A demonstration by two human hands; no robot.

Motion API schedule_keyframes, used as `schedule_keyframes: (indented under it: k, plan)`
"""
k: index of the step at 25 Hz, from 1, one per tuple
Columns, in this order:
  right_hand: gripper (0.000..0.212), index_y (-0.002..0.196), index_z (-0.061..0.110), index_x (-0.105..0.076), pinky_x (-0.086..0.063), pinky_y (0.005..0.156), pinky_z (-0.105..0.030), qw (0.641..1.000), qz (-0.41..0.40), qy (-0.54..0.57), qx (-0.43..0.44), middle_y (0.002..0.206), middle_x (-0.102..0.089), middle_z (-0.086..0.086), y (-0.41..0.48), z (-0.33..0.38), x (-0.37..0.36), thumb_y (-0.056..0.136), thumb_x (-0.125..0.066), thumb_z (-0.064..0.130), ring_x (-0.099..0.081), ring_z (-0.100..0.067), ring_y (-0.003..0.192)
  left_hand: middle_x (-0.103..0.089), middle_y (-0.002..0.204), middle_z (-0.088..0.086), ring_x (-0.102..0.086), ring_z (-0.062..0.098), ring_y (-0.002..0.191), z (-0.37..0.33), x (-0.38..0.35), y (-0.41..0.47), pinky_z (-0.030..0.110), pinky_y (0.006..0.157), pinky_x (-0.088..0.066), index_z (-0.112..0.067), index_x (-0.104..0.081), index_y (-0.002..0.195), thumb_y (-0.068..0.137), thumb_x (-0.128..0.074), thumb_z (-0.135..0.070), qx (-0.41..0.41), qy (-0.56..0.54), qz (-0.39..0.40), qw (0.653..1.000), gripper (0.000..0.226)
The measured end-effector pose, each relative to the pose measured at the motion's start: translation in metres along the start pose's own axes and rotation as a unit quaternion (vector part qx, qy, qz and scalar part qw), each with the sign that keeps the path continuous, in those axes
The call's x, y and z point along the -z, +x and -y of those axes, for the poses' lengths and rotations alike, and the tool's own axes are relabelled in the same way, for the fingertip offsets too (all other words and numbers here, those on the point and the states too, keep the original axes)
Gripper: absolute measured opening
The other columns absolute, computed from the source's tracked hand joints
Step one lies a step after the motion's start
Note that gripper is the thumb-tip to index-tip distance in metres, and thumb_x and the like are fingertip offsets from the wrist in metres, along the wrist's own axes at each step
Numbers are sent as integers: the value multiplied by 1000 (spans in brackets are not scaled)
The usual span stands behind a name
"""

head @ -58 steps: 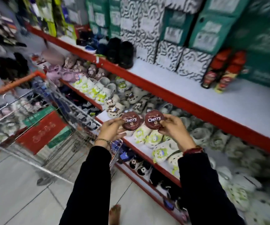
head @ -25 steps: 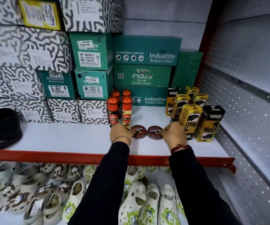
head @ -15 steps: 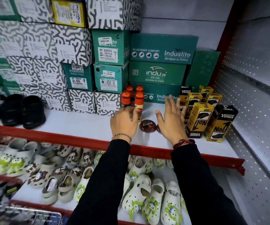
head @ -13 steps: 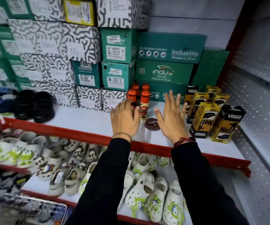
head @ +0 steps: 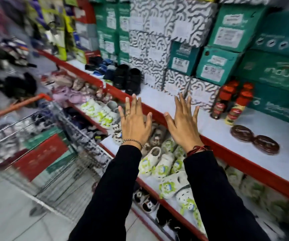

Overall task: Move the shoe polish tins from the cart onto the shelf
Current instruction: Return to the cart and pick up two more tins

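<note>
Two round brown shoe polish tins lie side by side on the white shelf [head: 215,129] at the right, one [head: 242,133] touching the other [head: 266,144]. My left hand [head: 134,122] and my right hand [head: 182,125] are both empty with fingers spread, held in the air left of the tins, over the shelf's red front edge. The wire cart [head: 41,146] with its orange handle stands at the lower left; a red and green carton lies in it, and no tins can be made out there through the blur.
Red-capped polish bottles [head: 234,103] stand just behind the tins. Green and patterned shoe boxes [head: 183,49] are stacked along the back. Black shoes [head: 128,79] sit further left on the shelf. White children's clogs [head: 159,160] fill the lower shelf.
The tins were set on the shelf and let go. Both hands have drawn back and swung left with the view, toward the cart, and the picture is blurred by the motion.
</note>
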State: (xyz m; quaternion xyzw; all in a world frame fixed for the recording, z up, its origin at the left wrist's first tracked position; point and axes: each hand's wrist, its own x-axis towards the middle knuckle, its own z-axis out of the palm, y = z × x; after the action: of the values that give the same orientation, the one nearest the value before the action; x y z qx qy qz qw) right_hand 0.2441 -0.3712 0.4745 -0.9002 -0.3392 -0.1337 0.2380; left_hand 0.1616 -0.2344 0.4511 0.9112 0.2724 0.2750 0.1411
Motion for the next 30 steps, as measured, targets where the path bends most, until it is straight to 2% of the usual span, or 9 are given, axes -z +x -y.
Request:
schedule_keyframes:
  k: [4, 9, 13, 17, 19, 22, 24, 27, 30]
  plan:
    - [71, 159, 14, -11, 8, 125, -52, 993, 97, 49, 47, 169, -1, -1, -1, 54, -74, 100, -31, 48, 8, -22, 156, -9, 169, 2, 4, 22, 157, 88, 7, -21, 47, 124, 8, -13, -16, 159, 98, -29, -49, 107, 22, 22, 994, 72]
    - [68, 159, 13, -16, 2, 125, -42, 970, 208, 98, 83, 169, -9, -2, -8, 104, -171, 101, -37, 42, -1, -22, 157, -18, 167, 5, -7, 22, 156, 189, -4, -53, 43, 127, -3, -14, -22, 157, 99, -33, -49, 229, -12, 62, 971, 69]
    - [63, 156, 12, -25, -22, 124, -36, 915, 370, 138, 80, 165, -25, -8, -27, 128, -261, 101, -42, 37, -21, -23, 154, -44, 153, 15, -42, 30, 142, 266, -34, -92, 36, 115, -34, -8, -36, 150, 99, -46, -41, 384, -125, 125, 906, 62]
    - [58, 150, 9, -38, -39, 115, -41, 866, 482, 116, 73, 156, -42, -12, -56, 132, -344, 100, -46, 37, -46, -27, 140, -56, 144, 12, -54, 29, 131, 319, -87, -129, 35, 109, -42, -8, -48, 142, 95, -56, -35, 501, -135, 181, 836, 56]
    - [53, 148, 12, -42, -48, 106, -40, 849, 514, 90, 75, 148, -51, -11, -65, 124, -385, 99, -49, 33, -57, -27, 129, -59, 141, 11, -58, 27, 128, 340, -123, -145, 33, 108, -44, -8, -53, 140, 90, -66, -28, 548, -129, 251, 787, 56]
    - [43, 138, 13, -52, -54, 95, -40, 830, 552, 47, 60, 130, -63, -13, -73, 106, -440, 97, -53, 26, -65, -30, 115, -59, 141, 13, -56, 26, 131, 367, -176, -175, 29, 108, -43, -4, -55, 137, 85, -72, -18, 583, -105, 388, 706, 56]
    - [37, 128, 8, -58, -55, 91, -39, 823, 567, 25, 36, 121, -68, -17, -76, 96, -480, 95, -56, 25, -67, -32, 108, -60, 137, 15, -57, 29, 129, 381, -210, -194, 31, 104, -47, -4, -60, 130, 86, -68, -19, 588, -55, 435, 680, 46]
    - [37, 120, 3, -62, -51, 95, -35, 827, 561, 25, -1, 127, -64, -19, -79, 92, -530, 92, -62, 28, -63, -32, 117, -58, 135, 16, -56, 33, 128, 394, -250, -214, 38, 103, -50, -5, -55, 128, 90, -58, -23, 585, -19, 442, 679, 43]
    - [52, 132, 3, -57, -49, 102, -39, 823, 566, 31, -38, 135, -56, -20, -79, 96, -574, 91, -63, 35, -58, -33, 121, -52, 139, 12, -50, 32, 133, 403, -281, -226, 45, 107, -47, -12, -50, 133, 93, -52, -26, 576, 16, 444, 687, 42]
